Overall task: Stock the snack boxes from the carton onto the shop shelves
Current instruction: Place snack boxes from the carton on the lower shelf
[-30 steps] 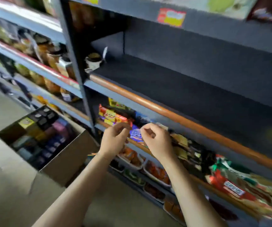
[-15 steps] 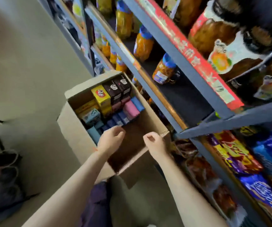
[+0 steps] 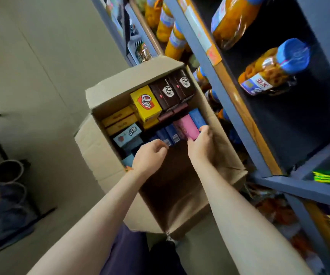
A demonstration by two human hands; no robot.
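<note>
An open cardboard carton (image 3: 92,147) stands on the floor beside the shelves, its far half packed with snack boxes: yellow (image 3: 145,105), dark brown (image 3: 172,92), blue (image 3: 169,134) and a pink box (image 3: 188,127). Its near half shows bare cardboard bottom. My right hand (image 3: 201,144) reaches into the carton with fingers and thumb closed around the near end of the pink box. Just left of it, my left hand (image 3: 150,155) hovers over the blue boxes, fingers curled and apart, holding nothing.
Grey-blue shop shelves (image 3: 229,108) with wooden front rails run along the right, holding jars of orange preserved fruit (image 3: 269,70) and bright snack packets lower down. Bare floor lies to the left. A dark rack with round containers (image 3: 7,171) stands at the left edge.
My view swung from the shelf down to the carton. Both hands went from the shelf's snack packets into the carton, and my right hand closed on the pink box.
</note>
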